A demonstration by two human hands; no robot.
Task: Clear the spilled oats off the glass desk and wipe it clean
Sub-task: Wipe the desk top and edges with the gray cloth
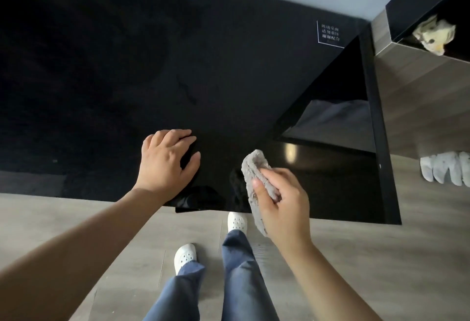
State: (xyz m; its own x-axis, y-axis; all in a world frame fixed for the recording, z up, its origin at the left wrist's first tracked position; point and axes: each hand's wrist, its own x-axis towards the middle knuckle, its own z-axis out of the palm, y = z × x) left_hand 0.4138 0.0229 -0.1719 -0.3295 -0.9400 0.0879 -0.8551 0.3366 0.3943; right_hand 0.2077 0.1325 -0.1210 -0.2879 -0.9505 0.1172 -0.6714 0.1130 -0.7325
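Here, right hand (281,201): fingers and thumb pinched together on a grey cloth (254,180), bunched in the grip; one end sticks up past the fingertips, the other hangs below the palm.
Cloth position: over the near edge of the desk (229,66); whether it touches the glass cannot be told.
Left hand (165,161): holds nothing, fingers spread and slightly curled, fingertips and thumb resting on the glass just left of the cloth.
Desk: black, glossy, reflecting both hands; faint smears show on the surface farther back.
Oats: none can be made out on the glass.
Label (330,34): small white-lettered square at the far right corner of the desk.
Shelf (407,86): wood-faced unit to the right of the desk, with a pale crumpled cloth (433,35) in its upper opening.
Slippers (445,171): white, stacked on the floor by the shelf, well apart from the hands.
Floor (76,219): grey wood planks.
Person: standing at the desk edge, blue trousers (241,282), white shoes (185,254).
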